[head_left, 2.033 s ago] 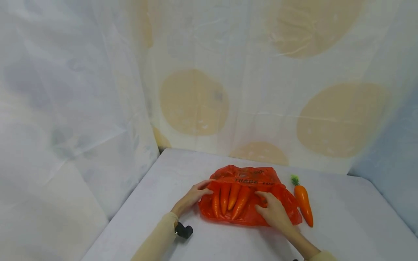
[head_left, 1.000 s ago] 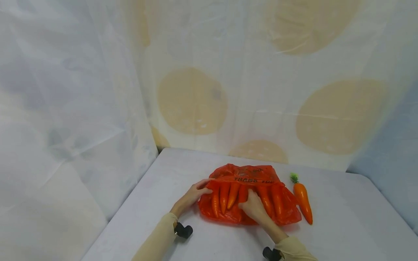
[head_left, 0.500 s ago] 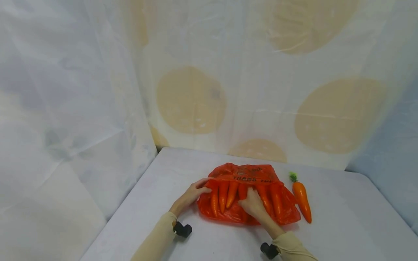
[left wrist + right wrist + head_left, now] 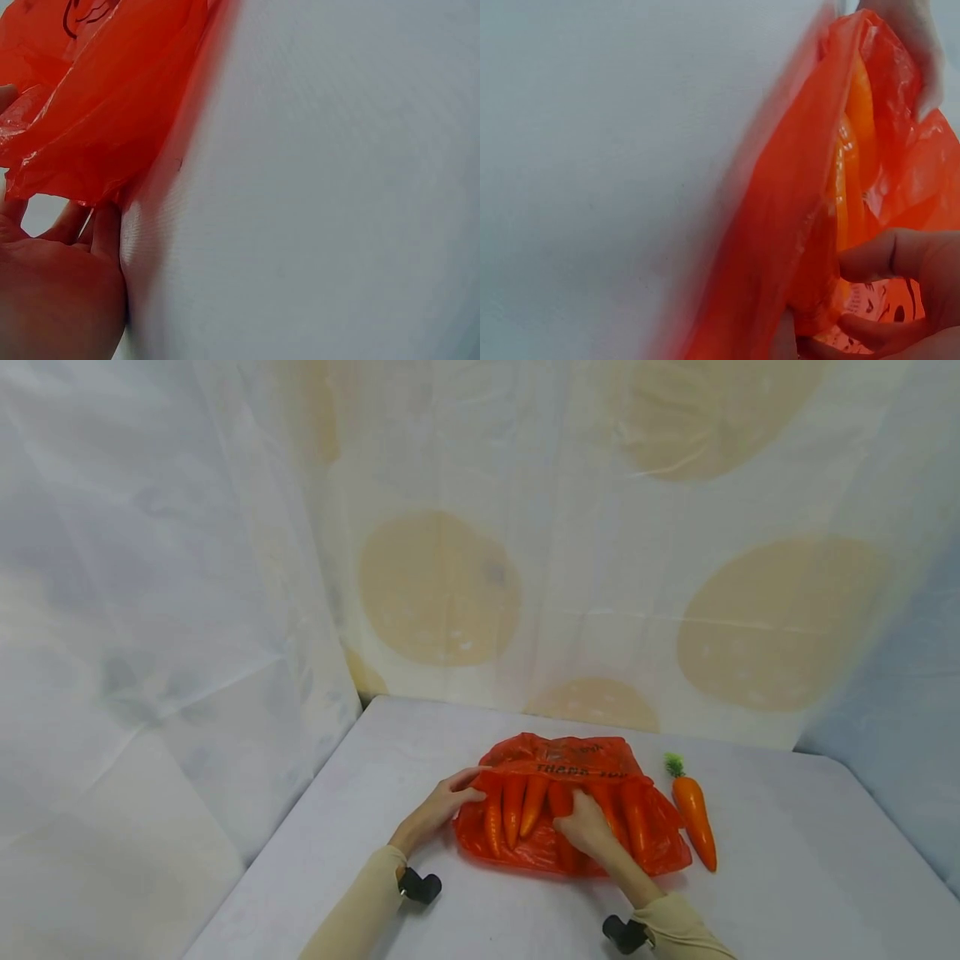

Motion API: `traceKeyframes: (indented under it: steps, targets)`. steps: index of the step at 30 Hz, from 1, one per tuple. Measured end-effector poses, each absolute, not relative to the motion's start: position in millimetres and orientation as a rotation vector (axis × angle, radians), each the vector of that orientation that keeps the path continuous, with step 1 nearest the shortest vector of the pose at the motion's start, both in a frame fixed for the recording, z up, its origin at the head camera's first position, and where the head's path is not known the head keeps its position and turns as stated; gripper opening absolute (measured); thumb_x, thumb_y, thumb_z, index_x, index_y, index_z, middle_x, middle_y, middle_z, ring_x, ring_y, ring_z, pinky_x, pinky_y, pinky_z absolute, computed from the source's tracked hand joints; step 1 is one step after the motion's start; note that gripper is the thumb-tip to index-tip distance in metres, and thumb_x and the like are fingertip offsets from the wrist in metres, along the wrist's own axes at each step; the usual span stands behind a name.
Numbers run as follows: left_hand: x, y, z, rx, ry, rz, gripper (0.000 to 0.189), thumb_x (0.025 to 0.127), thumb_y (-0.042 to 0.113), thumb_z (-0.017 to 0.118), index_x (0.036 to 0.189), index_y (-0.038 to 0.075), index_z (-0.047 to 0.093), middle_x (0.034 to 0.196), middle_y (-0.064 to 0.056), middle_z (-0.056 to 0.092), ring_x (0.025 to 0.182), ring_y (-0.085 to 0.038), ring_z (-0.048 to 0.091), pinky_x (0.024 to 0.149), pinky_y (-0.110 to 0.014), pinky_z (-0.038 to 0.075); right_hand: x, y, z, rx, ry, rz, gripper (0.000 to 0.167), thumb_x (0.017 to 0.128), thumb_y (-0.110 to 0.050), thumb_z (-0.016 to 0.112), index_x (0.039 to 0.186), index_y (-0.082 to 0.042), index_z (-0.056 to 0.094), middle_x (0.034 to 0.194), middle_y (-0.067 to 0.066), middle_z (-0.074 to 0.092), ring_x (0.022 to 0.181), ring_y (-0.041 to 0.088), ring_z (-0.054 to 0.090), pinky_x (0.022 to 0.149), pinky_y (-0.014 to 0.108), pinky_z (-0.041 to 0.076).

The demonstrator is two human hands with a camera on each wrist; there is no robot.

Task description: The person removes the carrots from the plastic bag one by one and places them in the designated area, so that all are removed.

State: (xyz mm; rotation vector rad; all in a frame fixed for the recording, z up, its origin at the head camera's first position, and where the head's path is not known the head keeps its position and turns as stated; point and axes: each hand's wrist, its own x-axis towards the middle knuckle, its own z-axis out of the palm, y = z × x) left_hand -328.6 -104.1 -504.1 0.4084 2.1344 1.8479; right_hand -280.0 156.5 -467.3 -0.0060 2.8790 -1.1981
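A red plastic bag (image 4: pixel 525 854) with dark printed lettering lies on the table, its mouth facing me. Several orange carrots (image 4: pixel 513 806) sit side by side inside, tips toward me. My left hand (image 4: pixel 441 803) holds the bag's left edge, thumb on the near side and fingers behind the plastic in the left wrist view. Reaching into the mouth, my right hand (image 4: pixel 585 825) grips a carrot (image 4: pixel 816 296) in the middle of the row, its thumb (image 4: pixel 877 256) against it. The bag hides the carrots' upper ends.
One loose carrot (image 4: pixel 693 818) with a green top lies on the white table (image 4: pixel 780 843), just right of the bag. White sheeting (image 4: pixel 480 485) with tan circles hangs behind the table, and more sheeting closes in both sides.
My right hand has moved left from the bag's right part onto a middle carrot, uncovering carrots on the right, and lately shifted slightly. The left hand keeps its place on the bag.
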Motion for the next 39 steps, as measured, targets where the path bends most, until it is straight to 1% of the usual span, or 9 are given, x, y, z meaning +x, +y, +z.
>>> traceKeyframes:
  steps: [6,14,20,28,36,39]
  targets:
    - [-330,-104,-505,0.42,2.139,1.843,0.046,0.096,0.027,0.06,0.141,0.026,0.054,0.143,-0.002,0.053,0.129,-0.024,0.048,0.112,-0.047,0.038,-280,158,-463,0.062,2.826,-1.162,0.069,0.083,-0.007,0.066,0.141,0.015,0.036,0.136,0.032,0.048,0.116,0.042,0.048,0.107,0.061,0.037]
    - [-330,-104,-505,0.408,2.153,1.829,0.048,0.096,0.028,0.059,0.143,0.022,0.052,0.145,-0.005,0.052,0.13,-0.026,0.047,0.112,-0.05,0.037,-278,155,-463,0.09,2.799,-1.124,0.076,0.084,-0.008,0.067,0.148,0.007,0.03,0.14,0.032,0.042,0.12,0.045,0.043,0.107,0.066,0.033]
    - [-328,-103,-504,0.38,2.16,1.82,0.047,0.096,0.027,0.06,0.143,0.025,0.052,0.144,-0.002,0.053,0.131,-0.025,0.046,0.114,-0.05,0.034,-277,155,-462,0.105,2.796,-1.148,0.073,0.084,-0.007,0.066,0.146,0.009,0.031,0.14,0.031,0.043,0.12,0.043,0.044,0.108,0.065,0.033]
    - [-329,-104,-503,0.397,2.16,1.822,0.047,0.096,0.026,0.06,0.142,0.024,0.052,0.143,-0.003,0.054,0.13,-0.026,0.047,0.114,-0.05,0.035,-275,159,-452,0.065,2.767,-1.217,0.074,0.082,-0.007,0.065,0.144,0.013,0.031,0.142,0.032,0.041,0.12,0.043,0.044,0.109,0.064,0.033]
    - [-330,-104,-506,0.407,2.132,1.837,0.047,0.096,0.028,0.059,0.143,0.025,0.052,0.143,-0.002,0.054,0.129,-0.024,0.048,0.113,-0.05,0.036,-273,166,-450,0.09,2.751,-1.246,0.073,0.085,-0.009,0.064,0.146,0.01,0.03,0.142,0.031,0.041,0.122,0.042,0.044,0.108,0.064,0.033]
    - [-330,-104,-506,0.407,2.129,1.845,0.047,0.096,0.029,0.059,0.143,0.025,0.052,0.142,-0.002,0.054,0.129,-0.024,0.049,0.113,-0.049,0.037,-272,168,-448,0.072,2.743,-1.263,0.074,0.085,-0.01,0.064,0.147,0.011,0.029,0.144,0.032,0.04,0.123,0.043,0.043,0.109,0.064,0.032]
